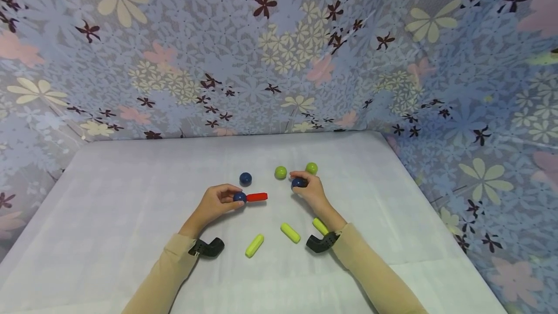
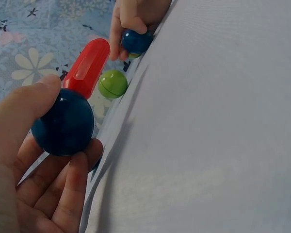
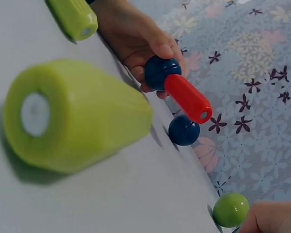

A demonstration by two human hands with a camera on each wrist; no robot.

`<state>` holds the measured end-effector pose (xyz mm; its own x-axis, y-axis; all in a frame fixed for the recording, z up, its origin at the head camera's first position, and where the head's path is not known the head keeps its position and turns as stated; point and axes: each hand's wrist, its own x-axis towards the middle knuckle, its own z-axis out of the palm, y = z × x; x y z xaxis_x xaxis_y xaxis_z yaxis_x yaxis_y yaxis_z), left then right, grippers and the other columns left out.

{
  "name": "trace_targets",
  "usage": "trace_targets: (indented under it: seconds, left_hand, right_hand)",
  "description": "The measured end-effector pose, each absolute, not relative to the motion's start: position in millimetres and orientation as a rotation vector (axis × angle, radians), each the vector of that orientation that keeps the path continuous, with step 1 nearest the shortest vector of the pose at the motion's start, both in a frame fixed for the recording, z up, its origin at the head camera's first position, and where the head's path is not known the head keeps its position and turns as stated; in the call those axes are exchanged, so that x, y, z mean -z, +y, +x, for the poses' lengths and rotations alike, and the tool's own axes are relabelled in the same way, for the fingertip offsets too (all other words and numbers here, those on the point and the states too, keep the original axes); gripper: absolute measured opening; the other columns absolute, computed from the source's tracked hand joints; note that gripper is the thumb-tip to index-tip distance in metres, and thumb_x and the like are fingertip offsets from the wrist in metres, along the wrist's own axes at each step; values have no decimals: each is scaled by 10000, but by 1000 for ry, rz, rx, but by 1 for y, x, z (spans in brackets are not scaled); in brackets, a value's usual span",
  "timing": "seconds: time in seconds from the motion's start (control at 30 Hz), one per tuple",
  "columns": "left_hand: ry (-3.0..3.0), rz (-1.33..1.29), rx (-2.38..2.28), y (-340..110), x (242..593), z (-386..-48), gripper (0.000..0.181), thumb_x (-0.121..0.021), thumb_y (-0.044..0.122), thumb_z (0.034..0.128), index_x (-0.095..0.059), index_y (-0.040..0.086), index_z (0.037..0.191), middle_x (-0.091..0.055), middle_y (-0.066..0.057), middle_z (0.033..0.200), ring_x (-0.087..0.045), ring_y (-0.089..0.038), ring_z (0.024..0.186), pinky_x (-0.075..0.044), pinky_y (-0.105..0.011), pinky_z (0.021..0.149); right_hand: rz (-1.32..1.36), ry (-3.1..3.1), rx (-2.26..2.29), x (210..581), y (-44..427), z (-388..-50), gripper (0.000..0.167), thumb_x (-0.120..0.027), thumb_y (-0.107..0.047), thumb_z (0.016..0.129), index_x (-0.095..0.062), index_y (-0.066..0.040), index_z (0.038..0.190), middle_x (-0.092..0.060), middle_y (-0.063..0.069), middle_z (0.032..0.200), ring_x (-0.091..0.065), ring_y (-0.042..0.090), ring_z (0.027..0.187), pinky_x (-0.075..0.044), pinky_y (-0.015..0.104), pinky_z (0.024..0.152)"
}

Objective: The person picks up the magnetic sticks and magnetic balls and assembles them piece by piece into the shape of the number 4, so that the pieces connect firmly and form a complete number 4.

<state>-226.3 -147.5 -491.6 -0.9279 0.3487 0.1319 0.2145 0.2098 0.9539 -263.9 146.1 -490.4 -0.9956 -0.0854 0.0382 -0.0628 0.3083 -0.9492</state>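
My left hand pinches a dark blue ball between thumb and fingers. A red rod sticks out from that ball, touching it at one end; its free end shows a small grey disc in the right wrist view. My right hand holds another dark blue ball by thumb and fingertips, to the right of the rod and apart from it. Close to this hand are two green balls, one to its left and one just behind it. A third blue ball rests behind the left hand.
Three yellow-green rods lie nearer to me: one at left, one in the middle, one partly hidden by the right forearm. A white cloth covers the table. Flowered fabric hangs behind and at right.
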Motion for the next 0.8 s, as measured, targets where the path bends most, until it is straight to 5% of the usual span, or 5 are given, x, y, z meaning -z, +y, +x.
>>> trace_targets:
  seconds: [0.3, 0.4, 0.63, 0.8]
  left_hand:
    - [2363, 563, -1833, -148, 493, -226, 344, -738, 78, 816, -638, -72, 1109, -669, -239, 983, -652, -19, 783, -557, -156, 709]
    - [2369, 559, -1841, -148, 492, -227, 336, -738, 75, 816, -641, -68, 1104, -672, -225, 974, -652, -15, 778, -556, -154, 707]
    - [2379, 571, -1822, -147, 495, -228, 352, -752, 94, 806, -645, -56, 1106, -675, -224, 995, -650, -9, 789, -550, -144, 746]
    - [2391, 554, -1821, -148, 496, -229, 355, -756, 103, 803, -648, -47, 1107, -672, -227, 1013, -652, -10, 794, -549, -144, 755]
  right_hand:
    - [-113, 2491, 1880, 490, 145, -261, 457, -614, 79, 763, -607, 19, 1216, -600, 223, 1261, -456, 352, 1300, -380, 472, 1094]
    - [-146, 2484, 1915, 479, 144, -255, 455, -600, 90, 763, -592, 52, 1216, -602, 249, 1238, -509, 341, 1214, -435, 386, 1021]
    - [-273, 2437, 2033, 495, 151, -255, 432, -646, 45, 792, -586, 33, 1219, -622, 225, 1195, -564, 49, 973, -461, 139, 810]
    - [-386, 2356, 2035, 482, 146, -249, 423, -667, 50, 807, -569, 64, 1219, -585, 264, 1235, -565, 55, 1001, -476, 139, 835]
